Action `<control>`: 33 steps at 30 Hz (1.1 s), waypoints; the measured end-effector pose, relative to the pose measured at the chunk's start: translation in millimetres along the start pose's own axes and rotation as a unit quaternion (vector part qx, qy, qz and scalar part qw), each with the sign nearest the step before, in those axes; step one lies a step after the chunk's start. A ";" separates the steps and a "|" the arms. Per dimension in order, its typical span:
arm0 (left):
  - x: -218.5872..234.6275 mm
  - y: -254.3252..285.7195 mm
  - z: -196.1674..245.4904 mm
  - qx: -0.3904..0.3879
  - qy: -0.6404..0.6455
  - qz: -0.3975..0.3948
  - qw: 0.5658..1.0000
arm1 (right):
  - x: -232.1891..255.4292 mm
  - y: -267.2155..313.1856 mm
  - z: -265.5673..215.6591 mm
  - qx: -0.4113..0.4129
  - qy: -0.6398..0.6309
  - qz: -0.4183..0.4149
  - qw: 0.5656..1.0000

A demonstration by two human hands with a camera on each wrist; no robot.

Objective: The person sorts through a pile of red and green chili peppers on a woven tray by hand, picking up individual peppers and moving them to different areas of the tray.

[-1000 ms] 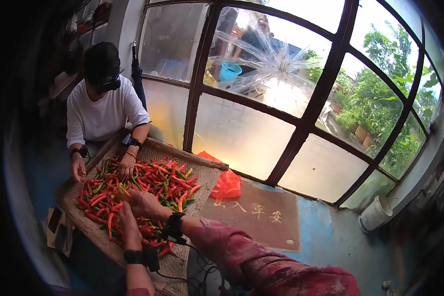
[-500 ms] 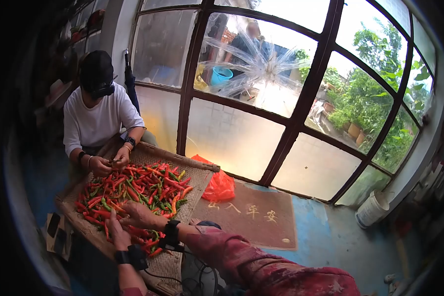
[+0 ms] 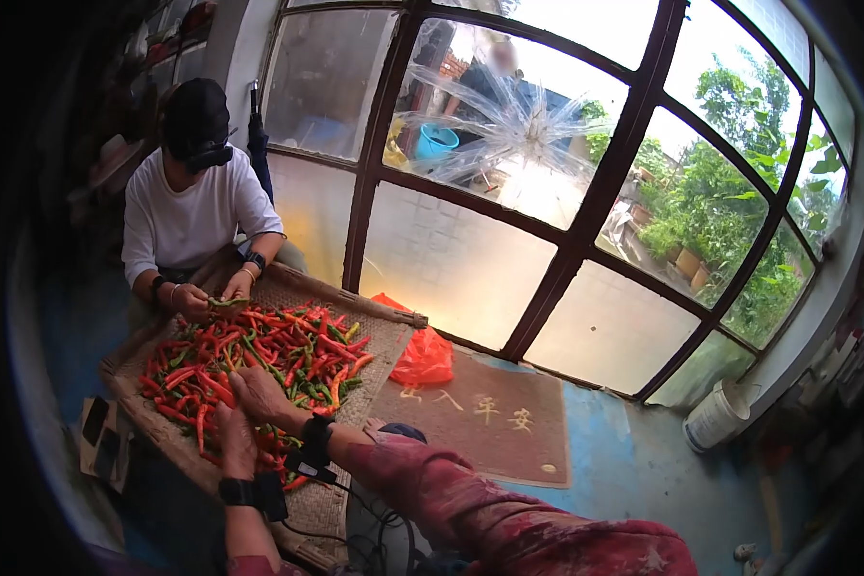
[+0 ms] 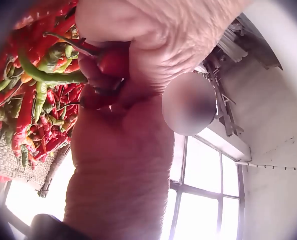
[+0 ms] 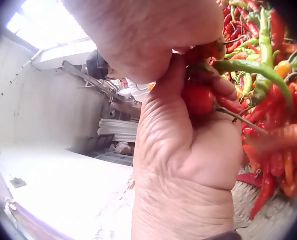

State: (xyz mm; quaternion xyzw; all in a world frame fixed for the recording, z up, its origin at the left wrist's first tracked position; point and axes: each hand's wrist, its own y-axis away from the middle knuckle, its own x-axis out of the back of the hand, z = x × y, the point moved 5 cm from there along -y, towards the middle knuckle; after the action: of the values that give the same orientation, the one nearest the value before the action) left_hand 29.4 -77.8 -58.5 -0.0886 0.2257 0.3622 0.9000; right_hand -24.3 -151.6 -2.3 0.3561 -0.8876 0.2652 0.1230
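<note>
My left hand and right hand are close together over the near part of a heap of chili peppers, mostly red with some green, on a woven tray. In the left wrist view, the curled fingers of my left hand grip a red chili pepper whose stem sticks out. My right hand holds another red chili pepper just below it. A green chili pepper pokes out between the two hands in the right wrist view. The fingers partly hide the held peppers.
Across the tray sits a person in a white top, with a green pepper in both hands. A red plastic bag and a brown mat lie to the right. Cables hang near my right forearm.
The other person's hand has left the heap, and both their hands now hold a green pepper. My hands stay together over the near peppers, shifting slightly.
</note>
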 end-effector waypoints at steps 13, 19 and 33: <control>-15.1 24.7 35.7 0.062 0.057 0.051 0.995 | 14.8 15.1 -18.8 0.088 -0.068 -0.123 0.986; 6.9 -1.8 15.9 -0.043 -0.058 0.113 0.991 | 15.3 11.7 5.2 0.049 0.061 -0.087 0.993; -16.9 14.8 18.5 0.086 0.057 -0.067 0.992 | 44.3 23.0 -5.8 0.207 -0.043 -0.183 0.960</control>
State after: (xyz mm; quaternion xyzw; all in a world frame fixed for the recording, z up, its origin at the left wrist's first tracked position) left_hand 14.7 -71.6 -34.2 -0.0463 0.3006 0.2750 0.9121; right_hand -71.9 -159.6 11.8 0.5410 -0.7376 0.4004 0.0543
